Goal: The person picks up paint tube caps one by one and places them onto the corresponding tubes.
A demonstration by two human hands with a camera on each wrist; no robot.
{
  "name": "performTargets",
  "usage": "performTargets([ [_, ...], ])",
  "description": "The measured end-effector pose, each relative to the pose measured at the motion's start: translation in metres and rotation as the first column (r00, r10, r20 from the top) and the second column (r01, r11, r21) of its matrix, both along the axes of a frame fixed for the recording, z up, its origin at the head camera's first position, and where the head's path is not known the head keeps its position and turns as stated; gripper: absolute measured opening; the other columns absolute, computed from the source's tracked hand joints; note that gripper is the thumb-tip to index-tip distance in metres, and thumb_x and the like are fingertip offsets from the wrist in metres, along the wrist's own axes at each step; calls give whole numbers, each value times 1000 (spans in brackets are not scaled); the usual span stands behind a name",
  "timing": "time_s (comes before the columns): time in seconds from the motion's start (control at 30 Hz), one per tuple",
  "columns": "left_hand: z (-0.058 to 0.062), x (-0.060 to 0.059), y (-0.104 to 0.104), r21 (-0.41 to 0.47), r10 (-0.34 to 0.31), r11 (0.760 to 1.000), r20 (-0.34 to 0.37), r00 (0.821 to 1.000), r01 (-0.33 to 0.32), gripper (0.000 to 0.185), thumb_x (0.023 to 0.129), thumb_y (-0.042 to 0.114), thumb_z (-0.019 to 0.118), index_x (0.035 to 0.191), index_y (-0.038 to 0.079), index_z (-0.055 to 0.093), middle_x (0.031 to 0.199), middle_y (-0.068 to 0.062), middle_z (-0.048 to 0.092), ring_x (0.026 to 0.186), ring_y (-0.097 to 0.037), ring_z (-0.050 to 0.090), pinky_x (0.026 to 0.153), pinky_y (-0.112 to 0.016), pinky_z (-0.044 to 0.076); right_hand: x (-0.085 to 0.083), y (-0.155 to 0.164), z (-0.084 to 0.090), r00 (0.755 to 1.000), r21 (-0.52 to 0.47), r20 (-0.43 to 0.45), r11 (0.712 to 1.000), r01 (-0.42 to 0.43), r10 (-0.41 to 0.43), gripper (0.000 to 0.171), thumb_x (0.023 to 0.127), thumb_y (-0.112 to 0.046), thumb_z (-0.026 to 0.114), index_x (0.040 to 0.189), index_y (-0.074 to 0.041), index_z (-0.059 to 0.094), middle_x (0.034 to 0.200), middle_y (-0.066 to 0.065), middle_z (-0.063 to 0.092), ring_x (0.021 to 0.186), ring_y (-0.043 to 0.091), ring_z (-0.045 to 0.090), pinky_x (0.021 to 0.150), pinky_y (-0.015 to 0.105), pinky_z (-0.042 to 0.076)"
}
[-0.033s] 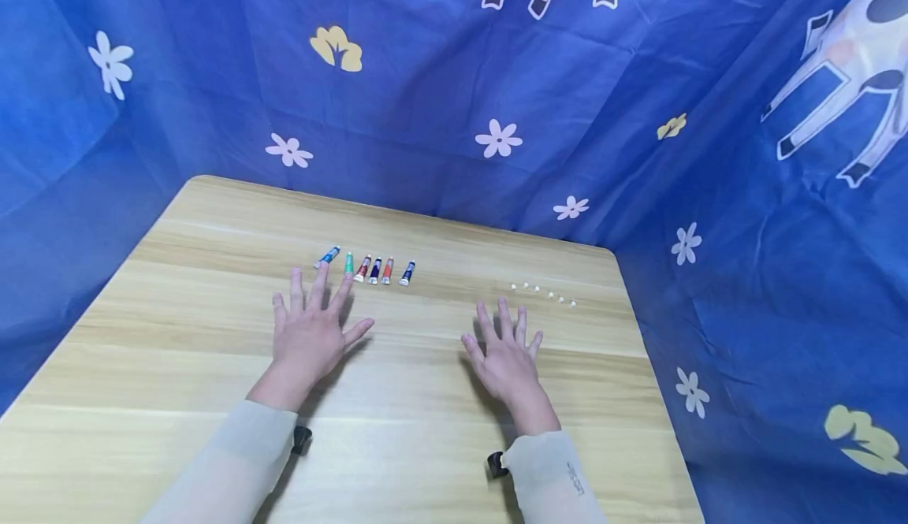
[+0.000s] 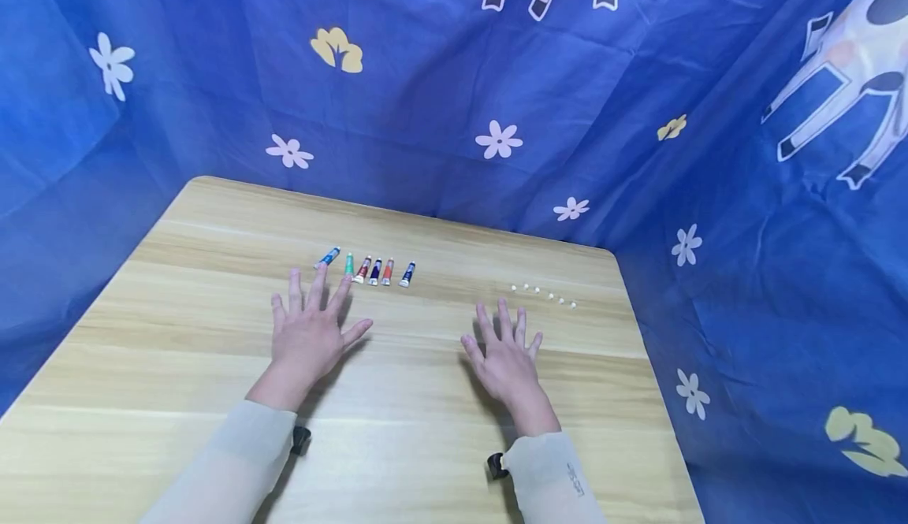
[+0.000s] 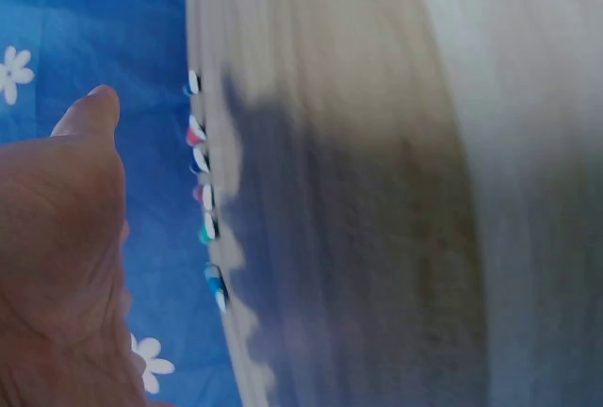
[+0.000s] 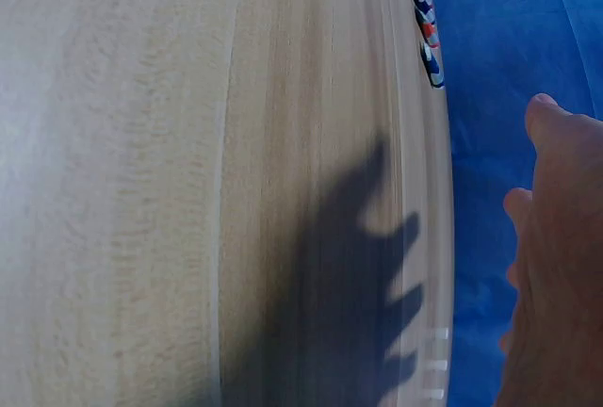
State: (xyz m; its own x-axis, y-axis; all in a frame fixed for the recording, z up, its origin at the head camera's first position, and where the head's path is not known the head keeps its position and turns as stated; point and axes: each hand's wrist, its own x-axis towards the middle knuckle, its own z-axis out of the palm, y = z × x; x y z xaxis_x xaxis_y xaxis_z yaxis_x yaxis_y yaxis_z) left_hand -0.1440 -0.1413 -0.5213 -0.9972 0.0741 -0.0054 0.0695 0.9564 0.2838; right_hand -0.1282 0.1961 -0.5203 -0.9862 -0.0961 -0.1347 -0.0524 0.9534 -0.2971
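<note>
My left hand (image 2: 308,343) hovers over the table with its fingers spread, and its shadow falls on the wood. Just beyond its fingertips lies a row of small paint tubes. From left to right are a light blue tube (image 2: 329,256), a green tube (image 2: 349,262), a dark red tube (image 2: 362,269), a dark purple-blue tube (image 2: 375,272), an orange-red tube (image 2: 387,272) and, slightly apart, a blue tube (image 2: 407,274). My right hand (image 2: 506,365), likewise spread and holding nothing, is nearest a slanting line of several tiny white pieces (image 2: 537,290).
A light wood-grain table (image 2: 418,445) carries everything. Blue cloth (image 2: 426,98) printed with flowers and animals hangs behind it and along both sides. Each sleeve has a dark strap piece (image 2: 301,440) at the wrist.
</note>
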Motion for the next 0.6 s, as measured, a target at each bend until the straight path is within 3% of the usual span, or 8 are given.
performTargets([
  [0.2,1,-2,-2,15,4,1000,1,1000,-4,89,106,72,47,175,25,16,183,-16,-12,164,-62,-8,125,-85,1,-1,0,-1,1000,-24,-7,1000,-5,5,69,112,-67,32,173,-37,19,186,6,0,169,49,-6,124,87,1],
  [0.47,3,-4,-3,29,3,1000,-6,1000,-3,90,106,70,49,175,26,12,182,-14,-15,163,-59,-16,124,-86,-1,-2,2,-3,1000,8,-22,1000,-10,10,70,112,-70,28,173,-39,17,186,4,-1,170,49,-3,127,84,5],
  [0.6,6,-3,-6,52,-3,999,-15,1000,4,88,107,68,50,175,24,17,182,-14,-14,163,-61,-12,123,-88,2,-2,5,-4,999,1,-40,1000,-9,9,68,113,-63,35,174,-37,18,186,3,0,170,48,0,128,83,7],
])
